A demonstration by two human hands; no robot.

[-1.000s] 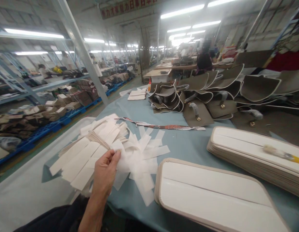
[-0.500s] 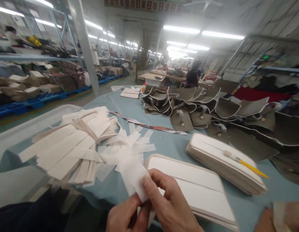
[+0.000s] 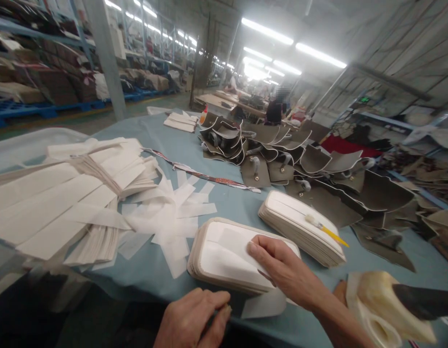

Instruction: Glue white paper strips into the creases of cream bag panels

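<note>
Pinched between my right hand's [image 3: 276,258] thumb and fingers is a thin white strip [image 3: 235,241], held over the near stack of rounded panels [image 3: 212,261]; I cannot tell whether it touches the top panel. My left hand [image 3: 195,316] is at the table's front edge, below that stack, its fingers curled in; whatever they hold, if anything, is hidden. Left of the stack, loose translucent strips [image 3: 173,212] lie in a fanned heap. Another translucent sheet [image 3: 265,304] lies at the table edge, below my right hand.
Cream strips [image 3: 57,203] are piled at the left. A yellow-handled brush [image 3: 327,231] rests on the second panel stack [image 3: 299,237]. Dark bag pieces [image 3: 325,179] with handles cover the back right. At the lower right is a cream container [image 3: 376,299] with a dark handle.
My right hand has moved right with the white strip, away from my left hand, and over the near stack. My left hand has let go of that strip. The view has swung right.
</note>
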